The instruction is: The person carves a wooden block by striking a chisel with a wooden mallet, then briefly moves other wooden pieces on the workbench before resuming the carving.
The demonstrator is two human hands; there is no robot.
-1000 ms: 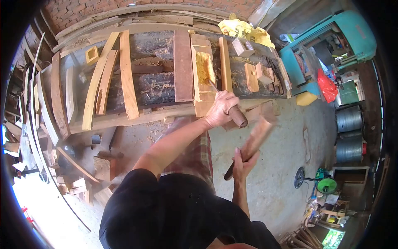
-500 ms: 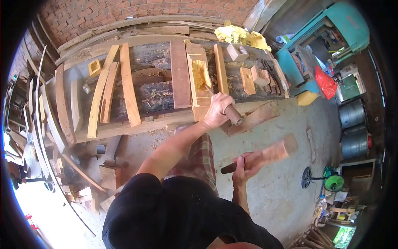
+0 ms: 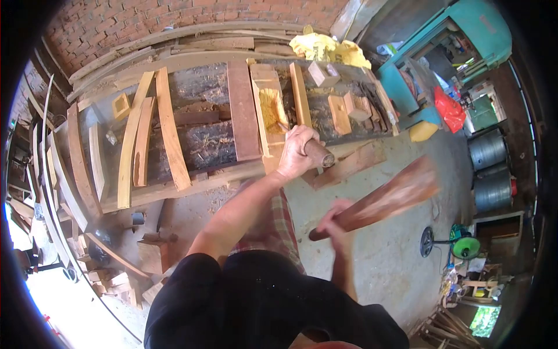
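My left hand [image 3: 297, 150] is wrapped round the thick brown handle of a chisel [image 3: 319, 156], near the front edge of the bench. The chisel's blade, mostly hidden by the hand, points into the yellowish hollow of a wooden block [image 3: 264, 74]. Lower and to the right, my right hand [image 3: 337, 222] grips the narrow end of a wooden mallet [image 3: 388, 198]. Its broad head is smeared by motion, tilted up to the right and apart from the chisel.
On the dark slab bench [image 3: 203, 136] lie several curved wood strips [image 3: 168, 128], a reddish board [image 3: 243, 110] and small wood blocks [image 3: 339, 114]. A teal machine [image 3: 482, 35] stands at back right, with metal drums [image 3: 489, 154] and a green fan [image 3: 466, 248] further down.
The mallet has swung up and to the right and looks larger. My left hand keeps hold of the chisel at the hollow. The whole view has shifted slightly.
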